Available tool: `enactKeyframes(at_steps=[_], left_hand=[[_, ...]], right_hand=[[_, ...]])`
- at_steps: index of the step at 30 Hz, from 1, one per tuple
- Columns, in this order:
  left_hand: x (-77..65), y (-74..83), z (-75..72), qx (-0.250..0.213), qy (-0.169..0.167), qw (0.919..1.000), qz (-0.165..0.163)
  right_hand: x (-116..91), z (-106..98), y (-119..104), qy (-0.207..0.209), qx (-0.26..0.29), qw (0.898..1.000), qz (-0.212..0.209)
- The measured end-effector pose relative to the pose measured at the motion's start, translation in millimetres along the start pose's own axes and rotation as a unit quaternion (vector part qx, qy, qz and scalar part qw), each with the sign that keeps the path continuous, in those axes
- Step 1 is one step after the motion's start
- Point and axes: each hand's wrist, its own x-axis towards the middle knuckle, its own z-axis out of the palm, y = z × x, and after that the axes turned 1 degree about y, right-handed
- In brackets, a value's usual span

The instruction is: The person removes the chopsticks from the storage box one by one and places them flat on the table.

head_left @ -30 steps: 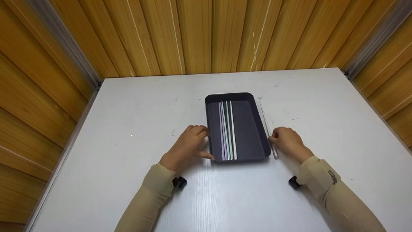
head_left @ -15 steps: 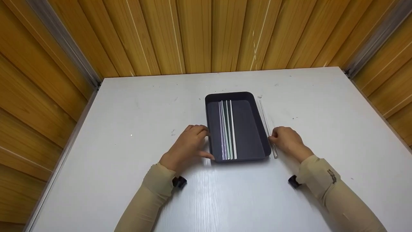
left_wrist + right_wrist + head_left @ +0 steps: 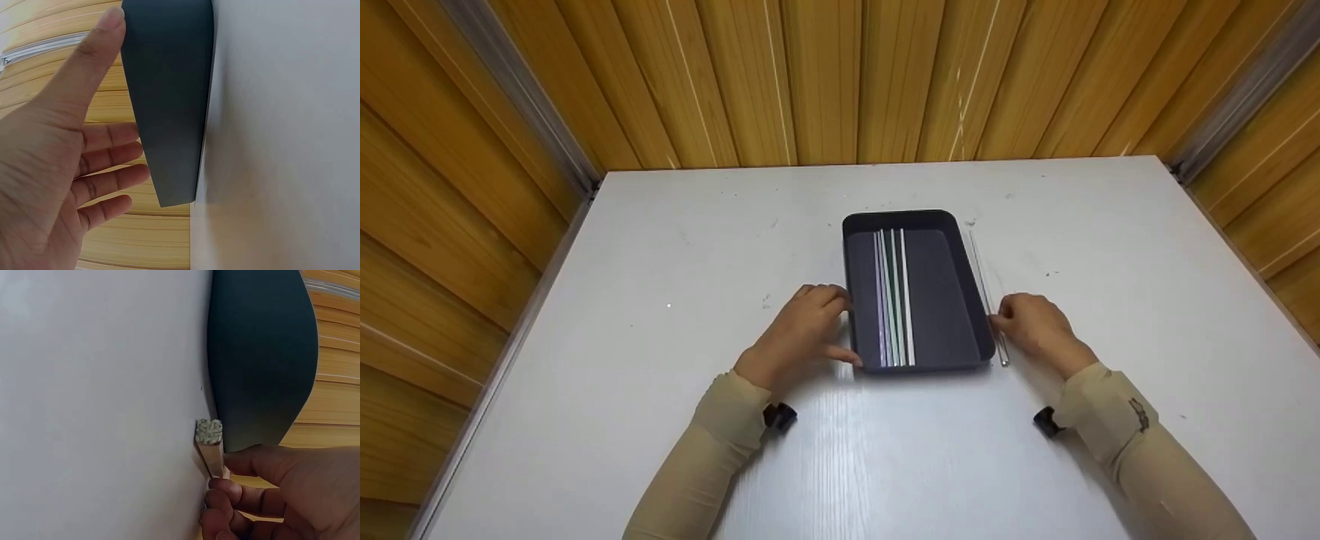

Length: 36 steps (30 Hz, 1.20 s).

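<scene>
Your left hand (image 3: 804,321) touches tray (image 3: 941,300), fingers straight | right hand (image 3: 1039,326) pinches rod (image 3: 211,453) beside tray | no visible shift; rod still outside

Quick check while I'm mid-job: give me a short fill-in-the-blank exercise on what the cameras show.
1. In the head view, the right hand pinches a slim stick just to the ____ of the dark tray.
2. The digit of the left hand at the tray's near left corner is the ____.
3. Of the sticks lying in the tray, the rightmost stick is coloured ____.

Missing words: right; thumb; white.
</scene>
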Motion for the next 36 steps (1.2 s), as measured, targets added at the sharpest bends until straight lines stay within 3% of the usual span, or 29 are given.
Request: enactKeyframes(at_steps=[9,36], left_hand=[[-2.3,-1.5,-1.1,-0.013,0.009,0.9999,-0.001],[-0.9,-0.4,1.2,-0.014,0.010,0.9999,0.003]], right_hand=[[-2,-3,-2,0.003,0.008,1.000,-0.004],[-10,-11,-11,0.096,0.049,0.993,-0.048]])
